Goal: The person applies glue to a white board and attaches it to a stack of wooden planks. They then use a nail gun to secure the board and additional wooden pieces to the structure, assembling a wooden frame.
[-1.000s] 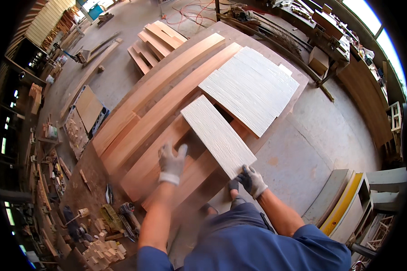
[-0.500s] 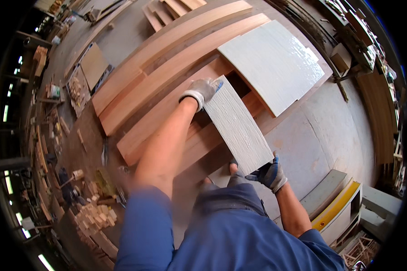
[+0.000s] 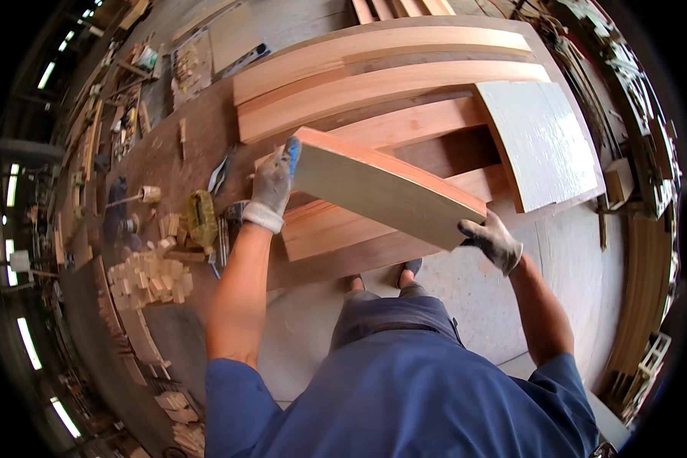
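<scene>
Between my two gloved hands is a wooden board (image 3: pixel 382 198) with a grey broad face and a bare reddish edge along its top. My left hand (image 3: pixel 273 183) grips its left end, and my right hand (image 3: pixel 495 240) is closed round the right end. The board is held tilted, over the near side of the work table. Beneath and beyond it lie reddish wooden beams (image 3: pixel 427 116). A wide panel with a glossy whitish coating (image 3: pixel 542 145) rests across the right ends of these beams.
Two long beams (image 3: pixel 389 84) lie along the table's far side. On the table's left are a yellowish bottle (image 3: pixel 201 217), a pile of small wood blocks (image 3: pixel 151 278), and a brush with a pale handle (image 3: pixel 151 194). Racks with clutter (image 3: pixel 626 69) line the right.
The board has swung leftward and been turned, so its grey broad face and bare edge now show instead of the wet-looking whitish face. Both hands keep hold; my view has turned.
</scene>
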The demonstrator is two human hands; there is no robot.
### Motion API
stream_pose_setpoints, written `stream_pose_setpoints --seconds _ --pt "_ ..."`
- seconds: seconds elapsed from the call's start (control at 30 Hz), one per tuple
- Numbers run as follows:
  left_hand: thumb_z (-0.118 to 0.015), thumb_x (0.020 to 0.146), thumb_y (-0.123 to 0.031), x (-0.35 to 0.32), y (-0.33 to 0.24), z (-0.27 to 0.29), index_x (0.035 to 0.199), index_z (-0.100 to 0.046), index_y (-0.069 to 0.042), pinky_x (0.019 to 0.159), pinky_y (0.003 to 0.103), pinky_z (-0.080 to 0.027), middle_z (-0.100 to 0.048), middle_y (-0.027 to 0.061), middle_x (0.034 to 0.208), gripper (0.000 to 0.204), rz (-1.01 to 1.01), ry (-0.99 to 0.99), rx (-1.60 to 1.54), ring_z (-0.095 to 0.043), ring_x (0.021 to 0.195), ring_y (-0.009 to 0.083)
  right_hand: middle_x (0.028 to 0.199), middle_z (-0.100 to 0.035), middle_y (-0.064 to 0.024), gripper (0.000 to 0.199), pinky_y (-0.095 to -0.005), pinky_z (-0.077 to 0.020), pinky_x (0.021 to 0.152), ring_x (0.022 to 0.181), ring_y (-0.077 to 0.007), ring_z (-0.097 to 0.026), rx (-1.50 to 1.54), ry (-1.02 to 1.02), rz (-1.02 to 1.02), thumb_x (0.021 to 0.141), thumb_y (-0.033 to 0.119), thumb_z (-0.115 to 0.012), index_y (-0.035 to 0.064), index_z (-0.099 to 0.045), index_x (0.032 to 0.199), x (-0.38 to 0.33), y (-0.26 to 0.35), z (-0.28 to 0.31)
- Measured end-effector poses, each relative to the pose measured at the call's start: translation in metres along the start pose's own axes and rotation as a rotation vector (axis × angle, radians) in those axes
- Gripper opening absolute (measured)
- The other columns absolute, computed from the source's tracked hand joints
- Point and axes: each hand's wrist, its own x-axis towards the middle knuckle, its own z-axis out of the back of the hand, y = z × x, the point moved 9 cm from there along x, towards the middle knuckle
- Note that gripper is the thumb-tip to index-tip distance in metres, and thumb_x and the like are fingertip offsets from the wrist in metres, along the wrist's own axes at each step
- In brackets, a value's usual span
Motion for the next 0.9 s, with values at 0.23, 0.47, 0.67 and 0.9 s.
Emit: stream_pose_setpoints --seconds 0.23,0.47,0.67,0.9 --pt "-0.073 0.105 -0.048 -0.081 0.095 0.064 0.141 -0.071 -0.009 0.096 0.034 -0.055 -0.069 0.0026 0.133 0.054 0.414 -0.237 -0.549 -0.065 0.113 0.014 0.126 -0.071 -0.0088 0.074 -0.0363 -0.0566 0.101 0.12 -0.0172 -0.065 -0.687 0.021 0.257 0.08 0.013 -0.092 0.0026 -0.054 0.142 0.078 0.078 -0.045" --pt "-0.078 0.103 -0.043 -0.108 0.15 0.066 0.139 -0.073 -0.009 0.096 0.034 -0.059 -0.073 0.0006 0.124 0.049 0.345 -0.383 -0.694 -0.069 0.108 0.0138 0.128 -0.07 -0.013 0.081 -0.0355 -0.0556 0.105 0.12 -0.0207 -0.066 -0.849 -0.046 0.301 0.08 0.0 -0.079 0.0043 -0.048 0.154 0.131 0.068 -0.049" --pt "-0.072 0.108 -0.034 -0.116 0.166 0.063 0.142 -0.07 -0.004 0.095 0.031 -0.057 -0.071 0.0001 0.131 0.046 0.343 -0.387 -0.689 -0.065 0.114 0.0102 0.145 -0.065 -0.021 0.086 -0.0364 -0.0519 0.114 0.133 -0.0301 -0.065 -0.967 -0.07 0.433 0.08 -0.003 -0.073 0.0044 -0.043 0.16 0.143 0.059 -0.049" --pt "-0.066 0.11 -0.021 -0.154 0.129 0.058 0.146 -0.065 0.002 0.099 0.03 -0.053 -0.071 0.0063 0.132 0.043 0.138 -0.335 -0.373 -0.064 0.114 0.0152 0.147 -0.063 -0.0277 0.094 -0.0415 -0.0511 0.115 0.139 -0.0394 -0.061 -1.014 -0.119 0.206 0.079 0.005 -0.074 0.0041 -0.037 0.165 0.116 0.006 -0.029"
